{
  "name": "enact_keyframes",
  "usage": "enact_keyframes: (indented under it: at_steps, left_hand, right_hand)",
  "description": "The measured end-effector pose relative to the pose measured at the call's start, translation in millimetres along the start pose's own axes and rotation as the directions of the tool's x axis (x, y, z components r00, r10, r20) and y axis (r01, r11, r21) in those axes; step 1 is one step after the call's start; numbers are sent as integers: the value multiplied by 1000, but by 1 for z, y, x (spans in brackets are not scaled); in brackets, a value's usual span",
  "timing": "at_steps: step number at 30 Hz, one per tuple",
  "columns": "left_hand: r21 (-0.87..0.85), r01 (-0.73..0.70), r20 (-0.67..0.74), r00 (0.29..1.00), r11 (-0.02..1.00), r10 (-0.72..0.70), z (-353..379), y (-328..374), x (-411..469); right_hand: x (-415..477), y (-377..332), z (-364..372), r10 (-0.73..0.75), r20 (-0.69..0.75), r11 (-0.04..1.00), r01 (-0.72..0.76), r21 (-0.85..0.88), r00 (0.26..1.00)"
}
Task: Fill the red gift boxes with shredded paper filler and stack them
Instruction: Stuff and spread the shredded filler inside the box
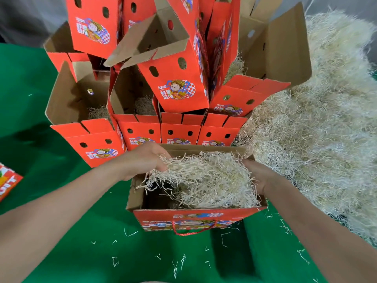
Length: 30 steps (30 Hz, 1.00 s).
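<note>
A filler wad [204, 176] is gripped by left hand [142, 160] and right hand [259, 176] over the open red box [193, 217]. Its far rim is hemmed by stacked boxes [175, 88]. The nearside bench [61, 252] is strewn only with scraps.

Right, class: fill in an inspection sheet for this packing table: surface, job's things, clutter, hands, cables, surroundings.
Surface: green cloth.
Job's things: open red gift box in front, partly filled; stacked boxes behind; filler heap at right.
Clutter: loose strands on the cloth; part of another box far left.
Hands: left hand and right hand hold shredded paper over the open box.
Cables: nothing seen.
Surroundings: grey background beyond.
</note>
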<state>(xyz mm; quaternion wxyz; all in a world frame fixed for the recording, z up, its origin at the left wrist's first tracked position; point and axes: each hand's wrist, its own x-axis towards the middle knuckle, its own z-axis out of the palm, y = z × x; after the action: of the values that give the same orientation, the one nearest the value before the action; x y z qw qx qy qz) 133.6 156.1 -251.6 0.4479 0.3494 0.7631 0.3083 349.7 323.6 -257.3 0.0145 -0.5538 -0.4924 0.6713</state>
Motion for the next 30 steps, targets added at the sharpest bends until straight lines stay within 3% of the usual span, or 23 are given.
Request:
enact_keyframes:
  at_steps: [2, 4, 7, 12, 14, 17, 23, 28, 30]
  left_hand:
    - [89, 1, 19, 1000, 996, -3, 3, 2, 0]
    - [15, 19, 147, 989, 1000, -21, 11, 5, -1]
    - [-106, 116, 342, 937, 988, -73, 36, 15, -3]
    - [-184, 27, 31, 999, 983, -21, 56, 3, 18]
    - [-186, 34, 48, 999, 982, -25, 59, -3, 20]
    - [-192, 53, 104, 994, 980, -33, 62, -2, 14]
    - [-255, 162, -52, 982, 953, -181, 14, -15, -3]
    - [-269, 194, 222, 966, 943, -136, 20, 3, -21]
    - [-203, 222, 237, 956, 954, -172, 41, 7, -16]
  right_hand:
    - [-1, -2, 1, -49, 19, 997, 48, 55, 999]
    - [3, -6, 6, -66, 101, 987, 50, 154, 993]
    - [3, -6, 25, -24, 170, 993, 4, 121, 985]
    - [0, 2, 23, -114, 380, 985, 55, 162, 918]
    - [-7, 7, 27, -102, 467, 995, 83, 63, 878]
    - [-10, 11, 45, -84, 284, 989, 115, -95, 955]
    - [-4, 10, 12, -129, 123, 937, 161, -308, 984]
    - [-2, 12, 26, -137, 174, 926, 189, -326, 975]
    - [-5, 11, 43, -114, 204, 923, 180, -340, 972]
